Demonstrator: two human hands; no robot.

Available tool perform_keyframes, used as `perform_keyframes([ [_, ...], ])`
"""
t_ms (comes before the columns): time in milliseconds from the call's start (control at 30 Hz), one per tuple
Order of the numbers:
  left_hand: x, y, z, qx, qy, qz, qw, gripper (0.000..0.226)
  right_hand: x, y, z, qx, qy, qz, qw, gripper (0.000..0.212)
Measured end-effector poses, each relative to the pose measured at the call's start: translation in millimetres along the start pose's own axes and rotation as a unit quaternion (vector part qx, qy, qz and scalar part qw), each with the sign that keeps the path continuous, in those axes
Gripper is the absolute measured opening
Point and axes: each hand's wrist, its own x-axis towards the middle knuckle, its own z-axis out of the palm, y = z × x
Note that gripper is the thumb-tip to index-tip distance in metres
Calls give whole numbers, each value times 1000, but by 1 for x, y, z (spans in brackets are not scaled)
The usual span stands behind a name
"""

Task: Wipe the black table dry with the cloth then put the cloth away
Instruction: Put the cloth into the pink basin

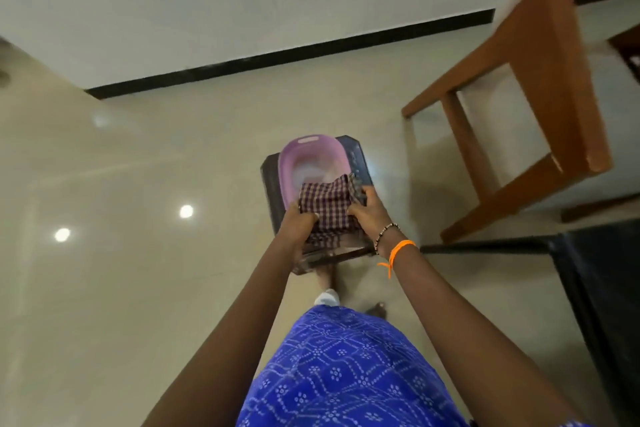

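A small black table (362, 163) stands on the tiled floor in front of me, its top shiny. A purple-and-white checked cloth (327, 204) lies bunched on its near half, partly over the rim of a pink plastic basin (304, 156) that sits on the table's far half. My left hand (299, 224) grips the cloth's left edge. My right hand (369, 215) holds its right side, with a bead bracelet and orange thread on the wrist. Both hands cover the table's near edge.
A brown wooden chair (533, 87) stands to the right, close to the table. A dark bench or frame (588, 274) fills the lower right. A white wall with a black skirting (287, 55) runs behind. Glossy beige floor (121, 253) extends left.
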Motion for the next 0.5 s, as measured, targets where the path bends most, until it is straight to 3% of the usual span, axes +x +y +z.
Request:
perform_keyframes([
  [267, 81, 22, -39, 4, -2, -49, 999, 34, 71, -18, 55, -130, 15, 37, 991, 38],
  [367, 108, 21, -40, 11, -3, -70, 998, 40, 100, -10, 66, -156, 19, 53, 986, 37],
  [500, 129, 20, -37, 47, -25, -76, 996, 34, 128, -1, 72, -173, -15, 77, 982, 32],
])
